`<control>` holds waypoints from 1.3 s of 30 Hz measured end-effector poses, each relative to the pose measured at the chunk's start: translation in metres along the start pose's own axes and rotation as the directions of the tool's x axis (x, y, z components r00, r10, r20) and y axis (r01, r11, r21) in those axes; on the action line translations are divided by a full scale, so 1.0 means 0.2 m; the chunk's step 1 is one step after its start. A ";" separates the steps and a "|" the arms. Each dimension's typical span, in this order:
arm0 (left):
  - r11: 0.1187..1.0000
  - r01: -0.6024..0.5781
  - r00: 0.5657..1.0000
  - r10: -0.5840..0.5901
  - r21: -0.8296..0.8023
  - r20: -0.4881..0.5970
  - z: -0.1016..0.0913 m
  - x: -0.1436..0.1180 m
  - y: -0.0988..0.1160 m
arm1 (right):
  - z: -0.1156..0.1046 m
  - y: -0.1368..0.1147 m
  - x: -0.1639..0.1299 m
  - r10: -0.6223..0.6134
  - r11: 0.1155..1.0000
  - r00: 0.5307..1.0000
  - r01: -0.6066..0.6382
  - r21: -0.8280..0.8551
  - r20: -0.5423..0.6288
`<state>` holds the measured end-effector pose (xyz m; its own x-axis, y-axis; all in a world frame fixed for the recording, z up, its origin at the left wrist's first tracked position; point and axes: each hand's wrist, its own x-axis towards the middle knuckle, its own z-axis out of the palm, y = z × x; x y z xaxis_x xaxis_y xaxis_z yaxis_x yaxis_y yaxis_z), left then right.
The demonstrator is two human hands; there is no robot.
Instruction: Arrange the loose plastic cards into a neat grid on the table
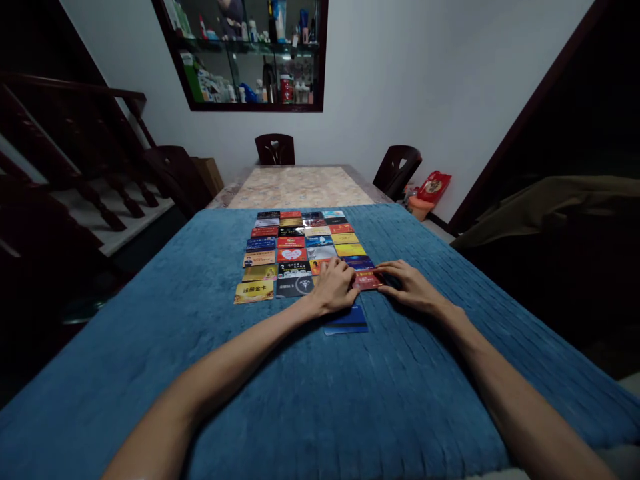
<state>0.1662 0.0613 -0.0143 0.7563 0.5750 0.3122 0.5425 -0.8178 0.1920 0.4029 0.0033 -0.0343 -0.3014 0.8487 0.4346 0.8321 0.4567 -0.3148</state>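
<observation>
Dozens of plastic cards [300, 248] lie flat in a tidy grid on the blue quilted cloth [150, 313] over the bench. Going left to right, the left hand [334, 287] presses down on the front row, fingers together and curled; beneath its wrist lies a blue card [350, 321]. A red card [367, 280] sits between the hands, touched by the right hand [410, 288], fingers spread flat. Such cards look thin, light, stiff and slick; lifting by an edge seems best
</observation>
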 end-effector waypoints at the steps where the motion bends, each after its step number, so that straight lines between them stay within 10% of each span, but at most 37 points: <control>1: 1.000 0.001 1.000 -0.001 -0.001 -0.001 0.00 0.00 0.00 | 0.00 0.00 0.00 0.003 1.000 1.000 -0.003 0.002 -0.003; 27: 0.999 -0.045 0.999 0.045 0.004 -0.025 -0.02 -0.04 0.01 | 0.05 -0.02 -0.01 0.096 0.994 0.995 -0.097 -0.047 -0.009; 39: 0.990 -0.140 0.990 0.140 0.001 -0.034 -0.22 -0.38 -0.02 | 0.01 -0.20 0.01 -0.069 0.997 0.995 0.066 -0.043 -0.072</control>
<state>0.0904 0.0206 0.0024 0.8118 0.4540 0.3672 0.4321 -0.8901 0.1451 0.3676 -0.0125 -0.0223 -0.3239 0.7938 0.5147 0.8295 0.5000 -0.2490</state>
